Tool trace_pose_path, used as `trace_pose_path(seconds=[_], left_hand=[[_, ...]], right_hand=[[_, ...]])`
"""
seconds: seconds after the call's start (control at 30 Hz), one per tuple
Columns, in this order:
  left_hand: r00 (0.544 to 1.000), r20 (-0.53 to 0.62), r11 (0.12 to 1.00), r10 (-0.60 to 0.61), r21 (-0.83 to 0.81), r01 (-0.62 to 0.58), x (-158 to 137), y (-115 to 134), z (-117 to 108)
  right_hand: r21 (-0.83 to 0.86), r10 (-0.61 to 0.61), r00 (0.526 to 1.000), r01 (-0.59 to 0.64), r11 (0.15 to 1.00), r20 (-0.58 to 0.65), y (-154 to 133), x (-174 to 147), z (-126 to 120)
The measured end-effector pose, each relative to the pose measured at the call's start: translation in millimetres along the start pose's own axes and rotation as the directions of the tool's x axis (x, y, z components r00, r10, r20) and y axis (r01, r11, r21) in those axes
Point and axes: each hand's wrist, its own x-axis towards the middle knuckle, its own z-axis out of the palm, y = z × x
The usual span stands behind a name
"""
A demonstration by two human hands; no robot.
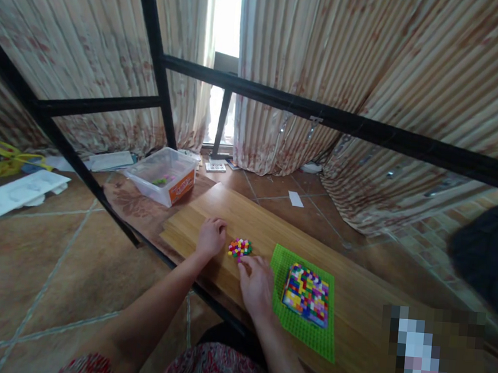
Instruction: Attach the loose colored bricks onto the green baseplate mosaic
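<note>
A small heap of loose coloured toy bricks (239,247) lies on the wooden board between my two hands. My right hand (257,282) is at the near edge of the heap, thumb and forefinger closed on a small purple toy brick (240,260). Just left of the heap, my left hand (211,238) rests on the board, its fingers curled in; I see nothing in them. To the right of my right hand lies a green studded baseplate (283,262). A thick block of many-coloured bricks (306,293) stands on it.
The wooden board (365,299) runs toward the lower right. A clear plastic box (164,174) with an orange label and a few pieces inside stands beyond its left end. Black metal bars (257,87) cross ahead, before striped curtains (295,35). Papers (20,191) lie on the tiled floor.
</note>
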Motion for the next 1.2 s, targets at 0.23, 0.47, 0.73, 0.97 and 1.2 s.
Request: trace_pose_path(seconds=[0.23, 0.47, 0.73, 0.97, 1.2], left_hand=[[1.0, 0.0, 1.0, 0.01, -0.003, -0.01, 1, 0, -1], [1.0, 0.0, 1.0, 0.013, 0.003, -0.013, 3, -3, -1], [0.999, 0.004, 0.999, 0.038, 0.03, -0.038, 6, -6, -1], [0.999, 0.021, 0.998, 0.04, 0.038, -0.041, 8, -7, -3], [0.999, 0.035, 0.997, 0.038, 0.069, -0.04, 9, -8, -3]], right_hand=[[-0.146, -0.054, 0.998, 0.06, 0.988, 0.043, -1, 8, 16], [0.019, -0.031, 0.999, 0.032, 0.999, -0.026, -5, -8, 15], [0.422, 0.2, 0.969, -0.123, 0.898, -0.144, 12, -45, -48], [0.385, 0.44, 0.838, -0.309, 0.87, -0.321, 88, -51, -115], [0.205, 0.35, 0.892, -0.3, 0.932, -0.287, 128, -26, -128]])
